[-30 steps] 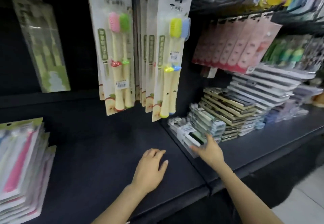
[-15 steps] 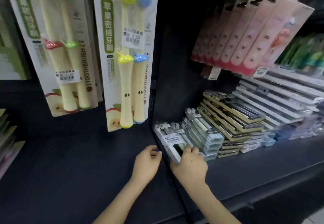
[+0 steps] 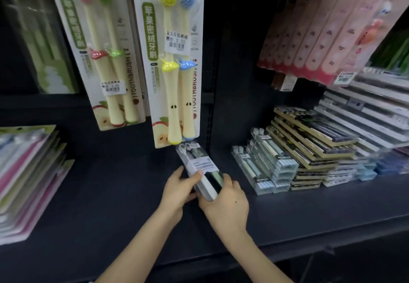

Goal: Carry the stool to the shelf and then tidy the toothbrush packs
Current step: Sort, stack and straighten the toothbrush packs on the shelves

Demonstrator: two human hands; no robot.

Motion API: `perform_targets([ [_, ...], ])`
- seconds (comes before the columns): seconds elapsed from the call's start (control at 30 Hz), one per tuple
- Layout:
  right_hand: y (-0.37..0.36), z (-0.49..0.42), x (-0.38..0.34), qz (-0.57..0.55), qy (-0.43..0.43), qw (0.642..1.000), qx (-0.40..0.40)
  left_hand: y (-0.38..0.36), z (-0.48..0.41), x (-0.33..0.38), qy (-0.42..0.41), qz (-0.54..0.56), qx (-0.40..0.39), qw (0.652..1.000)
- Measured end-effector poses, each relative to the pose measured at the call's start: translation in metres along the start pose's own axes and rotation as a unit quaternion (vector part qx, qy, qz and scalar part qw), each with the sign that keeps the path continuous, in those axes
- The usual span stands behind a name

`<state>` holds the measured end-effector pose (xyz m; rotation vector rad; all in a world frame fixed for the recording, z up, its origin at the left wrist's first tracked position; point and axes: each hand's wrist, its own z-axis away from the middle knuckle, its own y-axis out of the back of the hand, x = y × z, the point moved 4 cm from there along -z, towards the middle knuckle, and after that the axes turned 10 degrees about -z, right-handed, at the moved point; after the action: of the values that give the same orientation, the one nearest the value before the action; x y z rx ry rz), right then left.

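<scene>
Over dark shelf (image 3: pixel 106 198): left hand (image 3: pixel 177 188), right hand (image 3: pixel 226 205) hold toothbrush pack (image 3: pixel 200 164).

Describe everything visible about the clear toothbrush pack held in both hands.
The clear toothbrush pack is a plastic case with a white label reading SOFT TOOTHBRUSH; brush heads show at its far end, green and white handles inside. It points away from the person, over the dark shelf. The left hand grips its left side, thumb on top; the right hand wraps its near end.
</scene>
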<state>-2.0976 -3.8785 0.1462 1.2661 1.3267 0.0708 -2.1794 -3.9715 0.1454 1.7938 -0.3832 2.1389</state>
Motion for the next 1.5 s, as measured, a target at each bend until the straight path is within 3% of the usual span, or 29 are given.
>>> perform_targets([
  [0.27, -0.066, 0.041, -0.065, -0.036, 0.086, 0.984, -0.151, 0.108, 0.010, -0.005, 0.041, -0.131, 0.020, 0.990],
  [0.43, -0.092, 0.055, -0.089, -0.086, 0.155, 0.957, -0.231, 0.151, 0.013, -0.008, 0.015, -0.229, 0.059, 0.972],
  [0.57, -0.114, 0.052, -0.117, -0.085, 0.173, 0.956, -0.222, 0.180, 0.024, -0.012, 0.029, -0.170, 0.052, 0.984],
  [0.77, -0.148, 0.053, -0.152, -0.138, 0.143, 0.933, -0.301, 0.226, 0.031, -0.013, 0.035, -0.084, 0.069, 0.993],
  [0.93, -0.136, 0.050, -0.144, -0.310, 0.059, 0.871, -0.378, 0.232, 0.026, -0.023, 0.046, -0.083, 0.071, 0.993],
  [0.97, -0.127, 0.045, -0.136, -0.318, 0.047, 0.877, -0.357, 0.230, 0.025, -0.024, 0.044, -0.105, 0.073, 0.991],
  [1.03, -0.100, 0.026, -0.106, -0.256, 0.038, 0.940, -0.222, 0.223, 0.023, -0.021, 0.031, -0.211, 0.102, 0.972],
  [1.1, -0.067, 0.001, -0.060, -0.088, 0.063, 0.993, -0.036, 0.212, 0.020, -0.015, 0.016, -0.346, 0.144, 0.927],
  [1.17, -0.041, -0.026, -0.010, 0.079, 0.038, 0.994, 0.068, 0.202, 0.014, -0.014, 0.012, -0.392, 0.168, 0.904],
  [1.33, 0.001, -0.060, 0.058, 0.317, -0.094, 0.943, 0.023, 0.172, 0.004, -0.015, 0.025, -0.441, 0.162, 0.882],
  [1.4, 0.009, -0.068, 0.066, 0.348, -0.099, 0.932, 0.022, 0.164, 0.002, -0.015, 0.024, -0.444, 0.153, 0.882],
  [1.5, 0.009, -0.074, 0.069, 0.307, -0.111, 0.945, 0.016, 0.157, 0.003, -0.015, 0.017, -0.444, 0.154, 0.882],
])
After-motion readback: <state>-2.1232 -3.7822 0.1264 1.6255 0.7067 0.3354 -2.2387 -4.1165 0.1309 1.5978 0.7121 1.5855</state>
